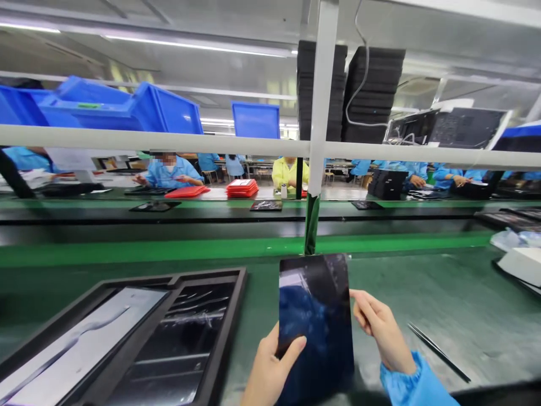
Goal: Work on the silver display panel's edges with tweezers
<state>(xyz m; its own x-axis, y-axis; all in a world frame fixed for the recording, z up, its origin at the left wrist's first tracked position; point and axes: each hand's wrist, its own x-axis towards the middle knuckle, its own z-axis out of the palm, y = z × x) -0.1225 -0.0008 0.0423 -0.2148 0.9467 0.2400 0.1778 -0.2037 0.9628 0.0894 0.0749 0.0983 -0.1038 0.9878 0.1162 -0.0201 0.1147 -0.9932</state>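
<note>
A dark, glossy tablet-sized screen panel (pixel 316 316) stands tilted up in front of me, reflecting light. My left hand (pixel 274 361) grips its lower left side, thumb across the front and the other fingers hidden behind. At the panel's right edge is my right hand (pixel 382 327), fingers curled and index fingertip against or very close to the edge. Whether anything small is pinched there cannot be made out. To the left lies a black tray (pixel 239 304) with two compartments, holding a pale-faced panel (pixel 84 344) and a dark film-covered panel (pixel 177 332).
Tweezers (pixel 439 352) lie on the green bench (pixel 426 282), right of my right hand. White packaging (pixel 522 265) sits at the far right. A white post (pixel 323 96) rises beyond the panel. Across the conveyor (pixel 220 228), which carries flat dark pieces, co-workers sit near red trays (pixel 242 189).
</note>
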